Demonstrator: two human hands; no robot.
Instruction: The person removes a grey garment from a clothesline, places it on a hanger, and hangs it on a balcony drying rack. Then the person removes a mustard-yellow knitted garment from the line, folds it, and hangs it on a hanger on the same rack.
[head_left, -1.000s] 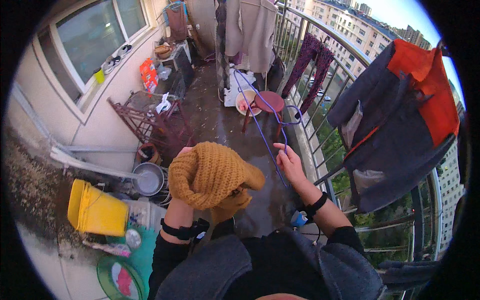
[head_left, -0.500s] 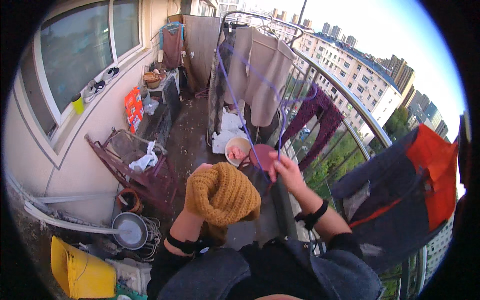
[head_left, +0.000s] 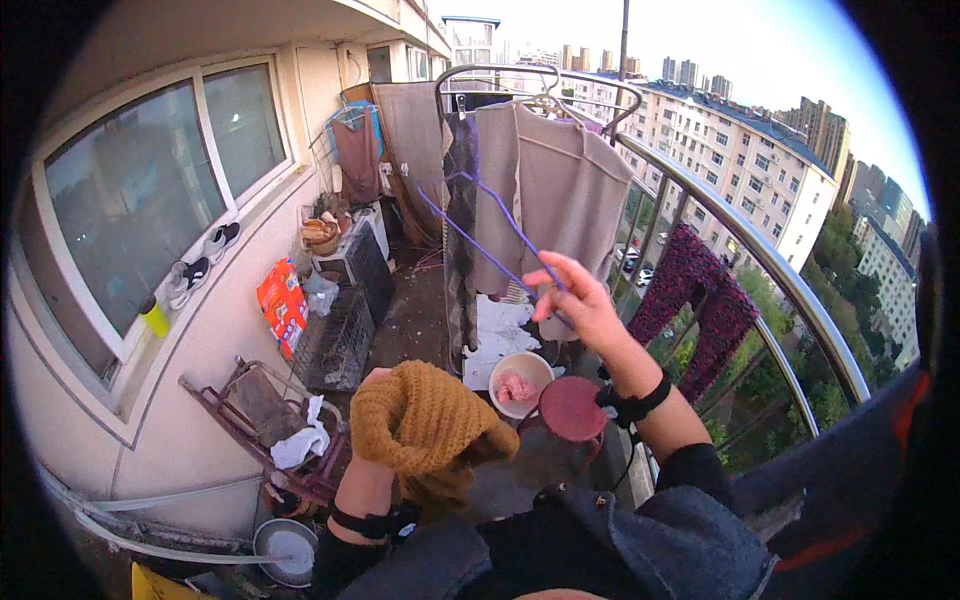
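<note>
A mustard-brown chunky knit garment [head_left: 430,425] hangs bunched from my left hand [head_left: 376,375]. Most of that hand is covered by the knit, and its fingers are wrapped in the fabric. Ahead and to the right, my right hand [head_left: 578,300] is raised and pinches a thin purple clothes hanger [head_left: 470,237]. The hanger slants up and left from my fingers, apart from the knit. Behind it, grey garments [head_left: 575,190] hang from a metal drying rack [head_left: 500,70].
A pale basin [head_left: 545,372] with something pink inside sits beside a dark red round stool [head_left: 572,410]. A metal railing [head_left: 775,268] on the right carries purple patterned trousers [head_left: 690,310]. A folding chair [head_left: 245,415] leans near the left wall; shoes [head_left: 185,282] line the sill.
My right hand has risen and the hanger has swung so it points more to the upper left. The view has tilted up. My left hand keeps hold of the knit garment.
</note>
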